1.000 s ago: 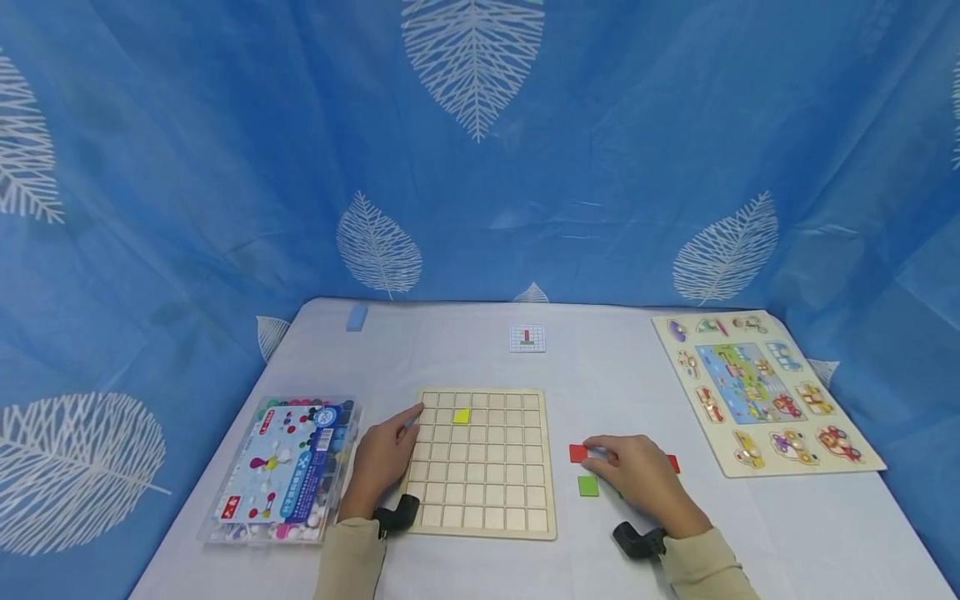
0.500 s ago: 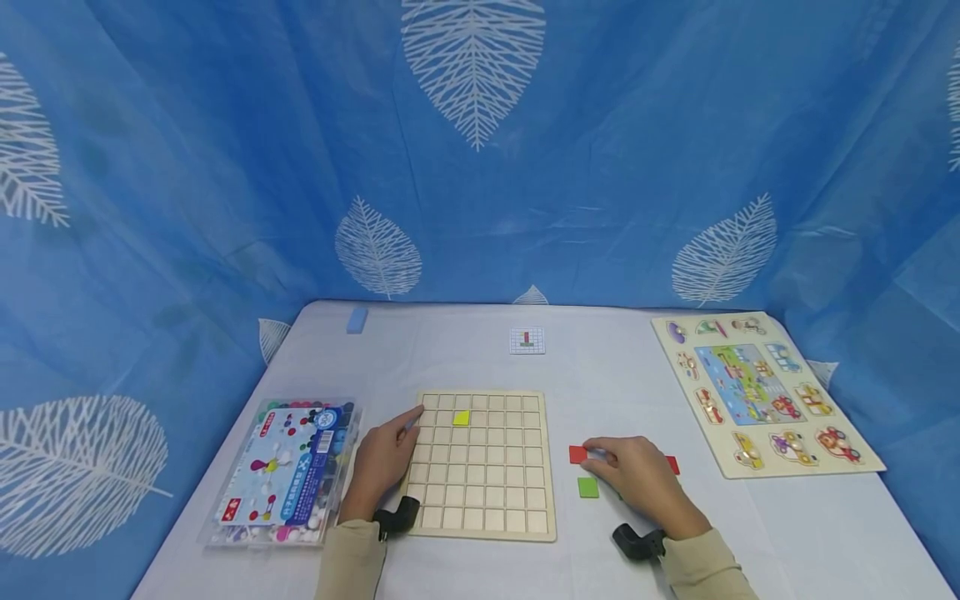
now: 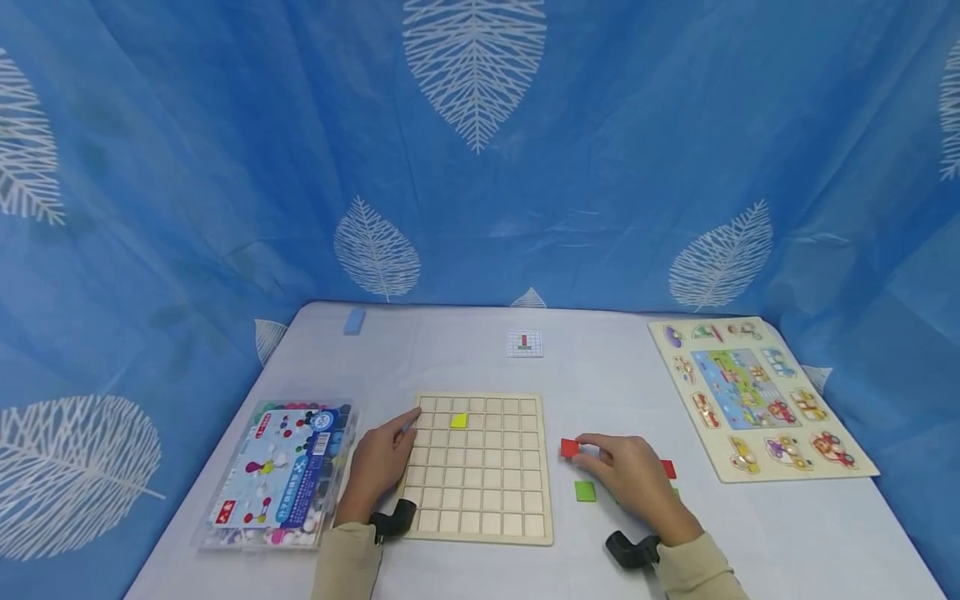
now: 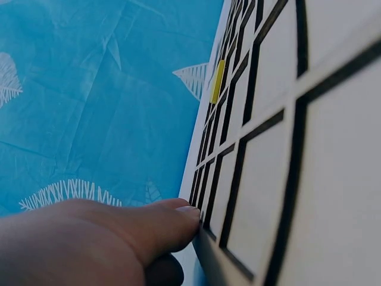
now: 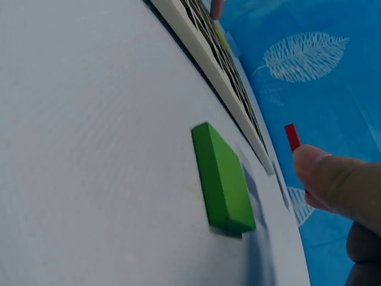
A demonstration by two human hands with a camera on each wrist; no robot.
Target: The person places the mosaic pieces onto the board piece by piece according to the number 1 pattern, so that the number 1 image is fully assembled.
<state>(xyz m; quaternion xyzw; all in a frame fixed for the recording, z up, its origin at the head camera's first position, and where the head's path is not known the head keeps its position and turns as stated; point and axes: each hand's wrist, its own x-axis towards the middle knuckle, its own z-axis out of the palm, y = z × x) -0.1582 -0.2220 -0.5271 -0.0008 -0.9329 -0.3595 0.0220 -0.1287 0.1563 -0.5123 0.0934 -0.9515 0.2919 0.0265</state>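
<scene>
My right hand (image 3: pixel 636 473) pinches a red square tile (image 3: pixel 569 448) between thumb and index finger. In the right wrist view the tile (image 5: pixel 292 137) shows edge-on past the thumb tip, off the tabletop. Just below it lies a green square tile (image 3: pixel 585 492). Another red tile (image 3: pixel 668 469) peeks out from behind the hand, which covers part of the table there. My left hand (image 3: pixel 377 462) rests along the left edge of a wooden grid board (image 3: pixel 480 479), digits touching its rim. A yellow tile (image 3: pixel 459 421) sits in a cell near the board's upper left.
Left of the board stands a clear plastic case (image 3: pixel 277 475) of molecule-model pieces. A wooden picture puzzle (image 3: pixel 757 400) lies at the right. Behind the board are a small pattern card (image 3: pixel 524 343) and a blue block (image 3: pixel 354 322). A blue curtain (image 3: pixel 480 208) hangs behind the table.
The red tile, flat on the table before, is now raised in my right hand's pinch and slightly farther left. My left hand stays at the board's edge.
</scene>
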